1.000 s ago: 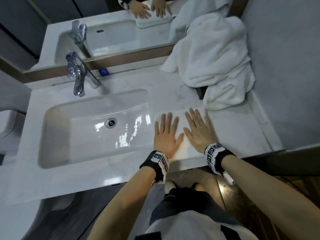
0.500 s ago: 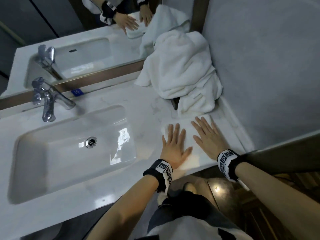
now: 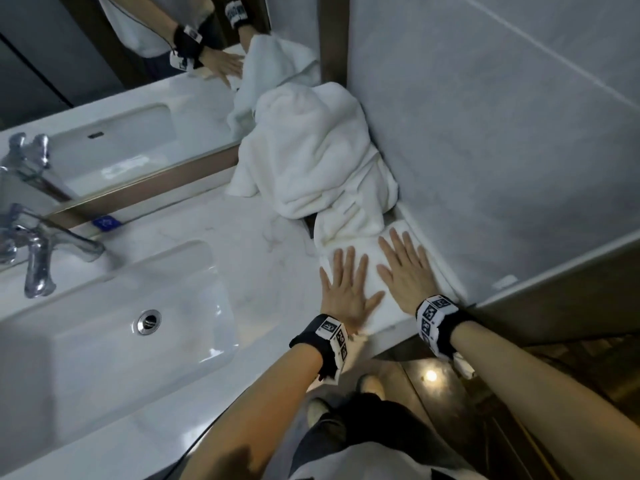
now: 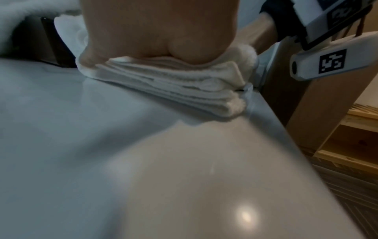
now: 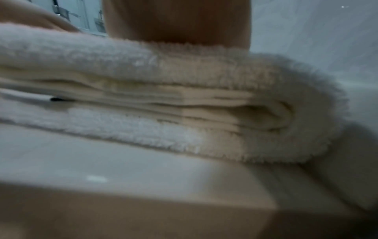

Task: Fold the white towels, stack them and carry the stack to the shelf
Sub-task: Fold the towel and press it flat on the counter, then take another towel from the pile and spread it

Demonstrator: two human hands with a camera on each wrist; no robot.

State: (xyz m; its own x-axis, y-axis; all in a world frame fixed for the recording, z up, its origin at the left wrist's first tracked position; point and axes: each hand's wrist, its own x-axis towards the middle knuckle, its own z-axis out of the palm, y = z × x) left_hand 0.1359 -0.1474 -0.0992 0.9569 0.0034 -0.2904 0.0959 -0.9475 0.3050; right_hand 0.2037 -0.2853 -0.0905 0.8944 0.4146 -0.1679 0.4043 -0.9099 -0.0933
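Both hands lie flat, fingers straight and spread, palms down on the folded towel (image 3: 372, 271). They press it; neither grips anything. The left hand (image 3: 346, 292) covers the towel's left part, with its heel near the desk's front edge. The right hand (image 3: 403, 268) sits just beside it on the right part, fingertips pointing toward the far wall corner.

The towel lies directly beneath the palms, at the front right corner of the desk (image 3: 194, 237), its right side close against the wall's low ledge. Its long axis seems to run left to right across both hands, though the hands hide much of the outline. From the wrist views it is a thick, fluffy white block of several layers: the left wrist view shows stacked edges (image 4: 174, 84) squashed under the palm, and the right wrist view shows a rounded fold at the right end. It looks soft and springy, so it will likely puff up once the pressure lifts.

Just beyond the fingertips, touching the towel's far edge, a heap (image 3: 311, 161) of unfolded white towels slumps into the corner against the mirror (image 3: 104, 116) and the wall. The right hand is nearer to it, so I judge that the next reach goes forward and slightly left. Left of the hands, well apart, are the sink (image 3: 114, 323) and the tap (image 3: 38, 251).
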